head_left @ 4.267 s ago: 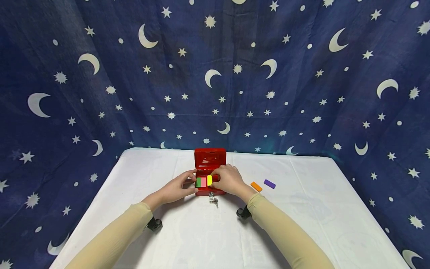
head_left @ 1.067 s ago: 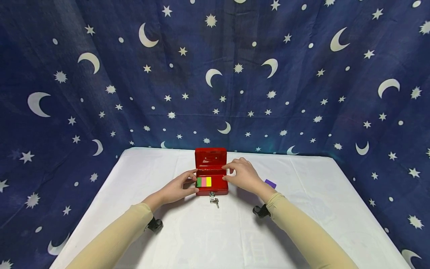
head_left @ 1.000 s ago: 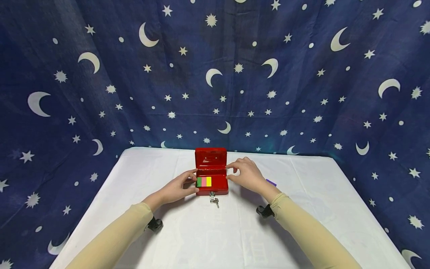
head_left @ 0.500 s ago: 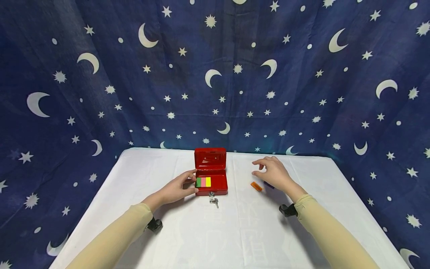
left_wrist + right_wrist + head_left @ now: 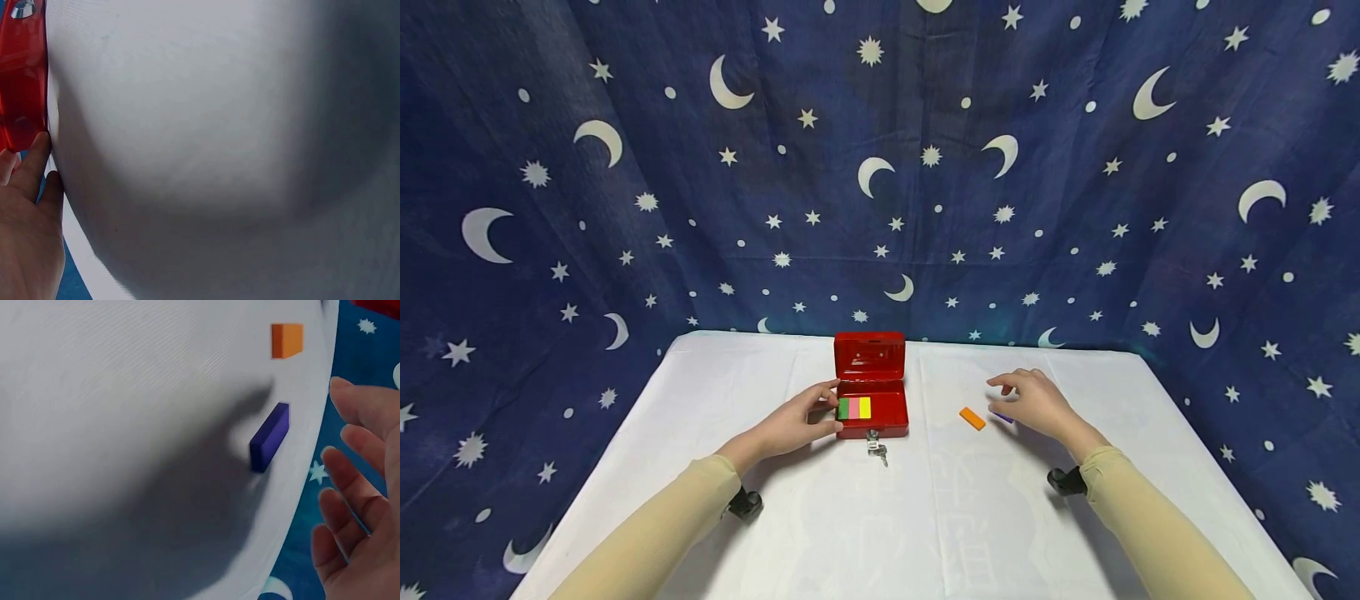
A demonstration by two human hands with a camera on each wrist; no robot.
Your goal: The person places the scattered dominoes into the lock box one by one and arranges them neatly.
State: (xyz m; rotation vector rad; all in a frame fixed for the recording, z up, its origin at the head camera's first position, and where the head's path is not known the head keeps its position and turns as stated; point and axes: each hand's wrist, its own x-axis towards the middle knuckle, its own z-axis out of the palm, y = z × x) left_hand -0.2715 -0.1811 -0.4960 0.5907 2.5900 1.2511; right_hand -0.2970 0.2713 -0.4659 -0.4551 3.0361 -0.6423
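Note:
A small red cash box (image 5: 887, 410) stands with its lid (image 5: 869, 357) raised. Inside, at its left end, green (image 5: 843, 408), pink (image 5: 853, 408) and yellow (image 5: 865, 408) blocks lie side by side. My left hand (image 5: 790, 422) touches the box's left end, index finger towards the hinge and thumb at the front corner. Above a purple block (image 5: 270, 439) hovers my right hand (image 5: 1037, 405), thumb and fingers apart, holding nothing. In the head view that hand partly covers the purple block. An orange block (image 5: 972, 418) lies between the box and my right hand.
A lock with keys (image 5: 877, 448) hangs from the box front onto the white tablecloth (image 5: 880, 533). Behind the table hangs a dark blue cloth (image 5: 820, 150) with moons and stars. A small black camera (image 5: 1063, 482) is on my right wrist.
My right hand has let go of the yellow block beside the pink one, then moved right, past the orange block, to over the purple block. My left hand has stayed at the box.

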